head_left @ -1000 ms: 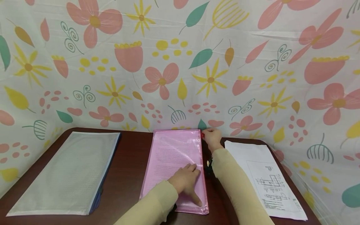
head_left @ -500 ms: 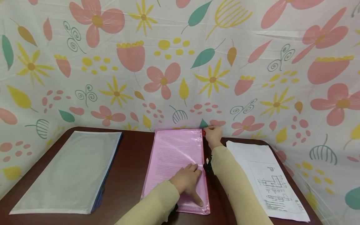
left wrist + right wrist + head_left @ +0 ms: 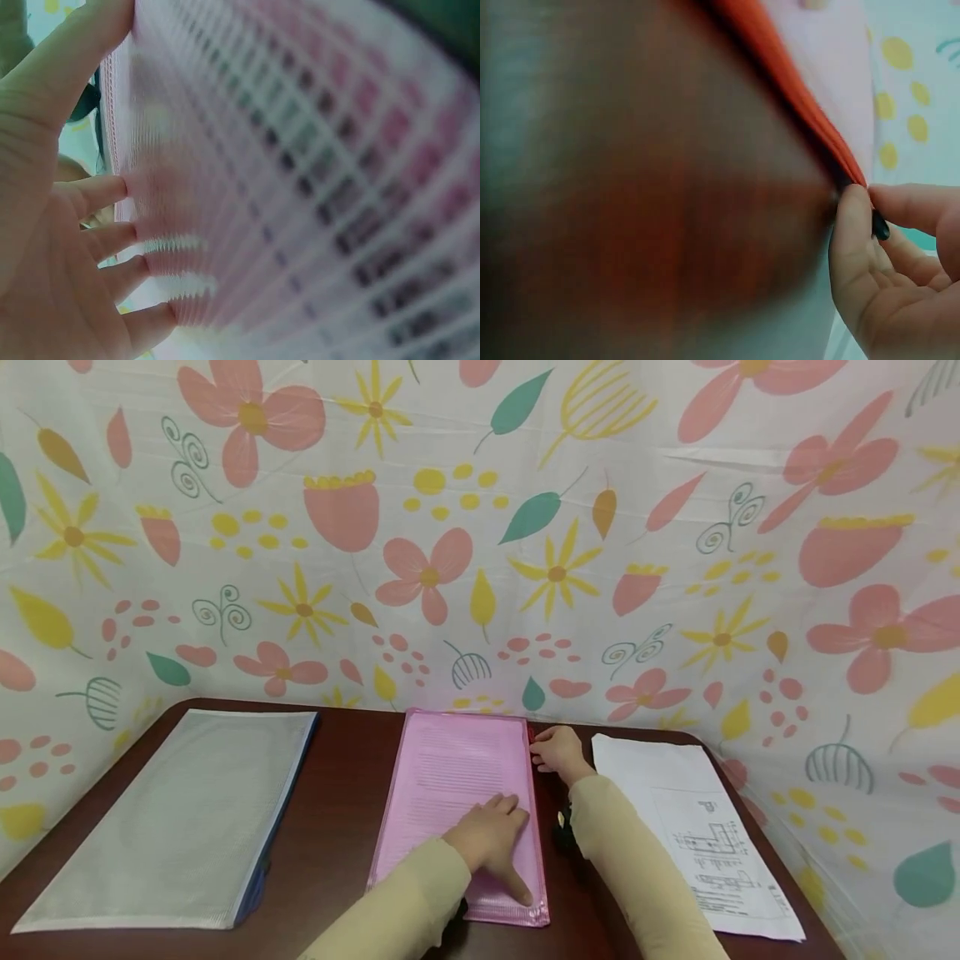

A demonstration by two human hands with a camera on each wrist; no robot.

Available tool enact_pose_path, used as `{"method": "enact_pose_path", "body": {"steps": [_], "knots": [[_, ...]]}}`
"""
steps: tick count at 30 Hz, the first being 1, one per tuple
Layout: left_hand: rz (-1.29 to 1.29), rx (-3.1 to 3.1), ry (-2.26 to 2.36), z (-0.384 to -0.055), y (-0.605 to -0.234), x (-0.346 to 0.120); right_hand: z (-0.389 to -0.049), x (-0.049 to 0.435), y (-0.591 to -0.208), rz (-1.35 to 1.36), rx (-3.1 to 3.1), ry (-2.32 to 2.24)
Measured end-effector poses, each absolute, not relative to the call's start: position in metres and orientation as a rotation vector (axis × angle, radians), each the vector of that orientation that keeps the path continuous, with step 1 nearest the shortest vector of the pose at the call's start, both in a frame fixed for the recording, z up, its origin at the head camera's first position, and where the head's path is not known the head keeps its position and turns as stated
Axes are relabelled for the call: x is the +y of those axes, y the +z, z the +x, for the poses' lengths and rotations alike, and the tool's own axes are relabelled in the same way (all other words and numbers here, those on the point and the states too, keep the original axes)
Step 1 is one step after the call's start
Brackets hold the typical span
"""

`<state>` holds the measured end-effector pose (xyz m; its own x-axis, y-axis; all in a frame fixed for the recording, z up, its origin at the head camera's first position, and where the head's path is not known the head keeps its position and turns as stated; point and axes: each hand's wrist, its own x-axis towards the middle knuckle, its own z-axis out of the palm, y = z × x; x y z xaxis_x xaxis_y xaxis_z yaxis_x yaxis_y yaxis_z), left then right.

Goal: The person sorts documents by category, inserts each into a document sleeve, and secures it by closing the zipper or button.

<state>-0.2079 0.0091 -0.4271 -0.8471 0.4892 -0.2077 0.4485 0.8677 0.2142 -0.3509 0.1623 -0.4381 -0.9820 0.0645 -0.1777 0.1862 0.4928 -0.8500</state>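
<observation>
**Pink folder (image 3: 450,768) under both hands: left hand (image 3: 491,839) flattens, right hand (image 3: 558,752) pinches**

Head view: The folder lies on the bench (image 3: 345,810), directly beneath the left fingers, print showing through its cover. Those fingers are spread and nearly straight, gripping nothing; they rest on the lower part, probably to keep the sheet from sliding while the other side is worked. The right fingers are closed in a small pinch at the far end of the red edge (image 3: 537,831), beyond the left fingertips. A grey-white folder (image 3: 180,818) lies well to the left of the left fingers; white papers (image 3: 630,768) lie to the right of the right fingers, near the forearm.

Left wrist view: Fingertips touch the ribbed cover, with gaps between them; the thumb stands apart. The wide spread presumably shares the pressure.

Right wrist view: Thumb and forefinger meet at the end of the red edge. A small dark piece (image 3: 881,225) shows between the fingers, perhaps a zip pull; cannot confirm. A tip pinch seems suited to so narrow a strip.
</observation>
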Motion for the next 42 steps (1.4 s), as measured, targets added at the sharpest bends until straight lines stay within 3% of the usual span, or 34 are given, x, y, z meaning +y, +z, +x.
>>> {"method": "enact_pose_path", "body": {"steps": [21, 42], "knots": [[0.740, 2.785, 0.258, -0.208, -0.423, 0.027, -0.302, 0.193, -0.416, -0.037, 2.756, -1.192], [0.788, 2.787, 0.288, -0.206, -0.430, 0.050, -0.278, 0.235, -0.409, -0.133, 2.871, -1.090]]}}
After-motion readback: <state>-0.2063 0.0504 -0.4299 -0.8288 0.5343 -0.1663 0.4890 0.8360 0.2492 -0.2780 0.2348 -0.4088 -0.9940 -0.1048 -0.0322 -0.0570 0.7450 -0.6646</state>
